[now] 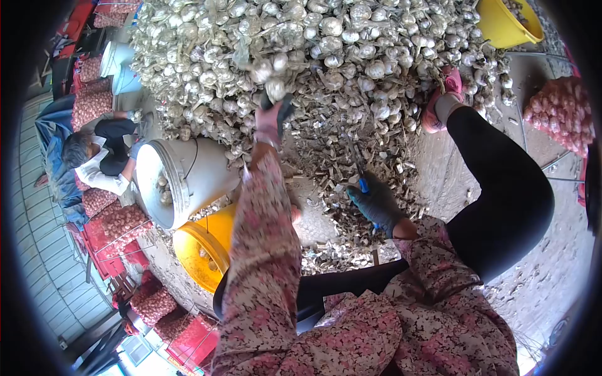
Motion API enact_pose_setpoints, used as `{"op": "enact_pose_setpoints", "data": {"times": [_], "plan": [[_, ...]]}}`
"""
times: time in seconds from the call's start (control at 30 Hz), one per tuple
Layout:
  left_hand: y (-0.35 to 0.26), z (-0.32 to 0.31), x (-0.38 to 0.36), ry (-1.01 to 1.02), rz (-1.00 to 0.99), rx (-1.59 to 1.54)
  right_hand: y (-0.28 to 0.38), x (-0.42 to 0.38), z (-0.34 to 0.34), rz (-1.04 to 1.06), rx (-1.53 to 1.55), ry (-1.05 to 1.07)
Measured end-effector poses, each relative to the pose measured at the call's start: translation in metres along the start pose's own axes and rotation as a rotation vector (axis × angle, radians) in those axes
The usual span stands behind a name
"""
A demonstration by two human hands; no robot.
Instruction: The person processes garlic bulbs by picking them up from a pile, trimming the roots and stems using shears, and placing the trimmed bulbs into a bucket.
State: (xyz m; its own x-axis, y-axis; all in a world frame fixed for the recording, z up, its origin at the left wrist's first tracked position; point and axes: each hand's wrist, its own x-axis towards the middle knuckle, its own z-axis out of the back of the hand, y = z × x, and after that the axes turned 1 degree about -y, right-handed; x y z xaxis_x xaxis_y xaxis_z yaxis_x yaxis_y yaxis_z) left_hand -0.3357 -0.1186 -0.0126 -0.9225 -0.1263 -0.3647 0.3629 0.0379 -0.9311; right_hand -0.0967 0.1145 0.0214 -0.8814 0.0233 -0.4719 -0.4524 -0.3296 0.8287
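My left hand (271, 120), in a pink glove with black fingertips, reaches to the near edge of a large heap of garlic (301, 50). Its fingers close on a garlic bulb (274, 88), slightly blurred, with other bulbs right beyond it. In a dark grey glove, my right hand (379, 203) is wrapped round blue-handled shears (357, 160), whose blades point away from me toward the heap. Cut stem bits (342, 188) litter the ground under the shears.
A white bucket (204, 169) and a yellow bucket (219, 241) lie tilted at my left, with bulbs inside. Another yellow bucket (511, 25) is at the far right. Red net sacks of garlic (561, 116) stand on both sides. A person (103, 153) crouches beyond the white bucket.
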Motion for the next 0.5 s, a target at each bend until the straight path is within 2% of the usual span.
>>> {"op": "enact_pose_setpoints", "data": {"times": [0.03,0.1,0.13,0.17,0.23,0.3,0.37,0.47,0.5], "plan": [[-0.004,-0.003,-0.040,0.118,0.004,-0.125,0.008,-0.002,0.003,0.001,0.006,0.003],[0.056,0.032,-0.061,0.278,-0.177,-0.161,0.034,-0.009,0.017,0.127,-0.109,-0.046],[0.046,0.020,-0.098,0.244,-0.155,-0.207,0.037,-0.010,0.019,0.275,-0.159,-0.086],[0.035,0.003,-0.137,0.208,-0.135,-0.256,0.036,-0.011,0.018,0.275,-0.163,-0.080],[0.049,0.003,-0.174,0.185,-0.113,-0.411,0.031,-0.016,0.015,0.380,-0.391,-0.052],[0.056,0.015,-0.194,0.160,-0.075,-0.165,0.035,-0.027,0.016,0.416,-0.478,-0.035],[0.052,0.033,-0.211,0.173,-0.051,-0.181,0.045,-0.037,0.023,0.494,-0.695,0.026],[0.028,0.033,-0.241,0.098,-0.048,-0.207,0.044,-0.044,0.020,0.608,-0.668,0.022],[0.027,0.037,-0.248,0.069,-0.075,-0.088,0.043,-0.047,0.018,0.646,-0.617,0.026]]}}
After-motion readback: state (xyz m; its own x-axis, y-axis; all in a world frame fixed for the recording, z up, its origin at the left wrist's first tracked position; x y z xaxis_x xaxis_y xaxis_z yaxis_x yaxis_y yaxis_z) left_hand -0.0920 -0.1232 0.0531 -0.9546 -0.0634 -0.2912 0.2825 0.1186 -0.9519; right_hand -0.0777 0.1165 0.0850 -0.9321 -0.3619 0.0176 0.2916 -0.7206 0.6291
